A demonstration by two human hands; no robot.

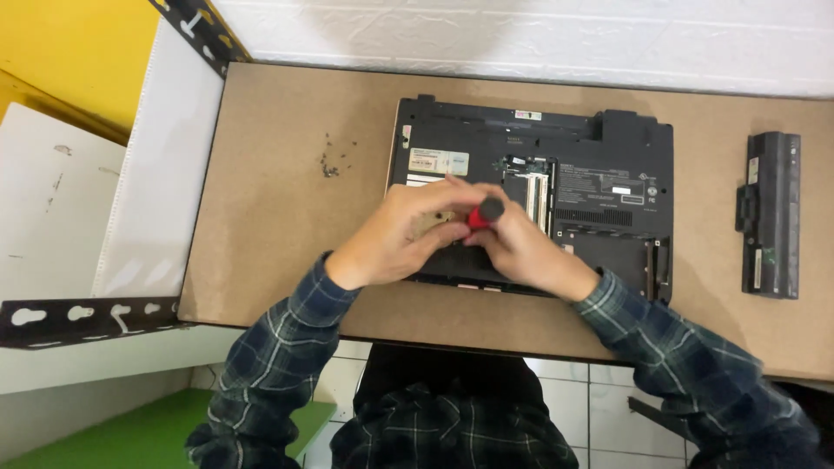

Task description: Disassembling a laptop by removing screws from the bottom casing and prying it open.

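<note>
Gripping red-handled screwdriver (480,214) at frame centre: right hand (521,247) closed round handle, left hand (400,239) curled alongside steadying; tool upright over upturned laptop (608,187), lying directly beneath both grips.

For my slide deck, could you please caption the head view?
Both hands, left hand and right hand, grip a red-handled screwdriver over an upturned laptop, with loose screws and battery nearby.

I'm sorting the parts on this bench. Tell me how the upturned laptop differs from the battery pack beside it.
The laptop is a broad, flat rectangle; the battery pack is a narrow bar. The laptop lies under both hands, left hand and right hand, which grip a red-handled screwdriver; the battery pack lies untouched, apart at the right. The laptop's compartments are open. Both are black and rest on the brown tabletop.
</note>
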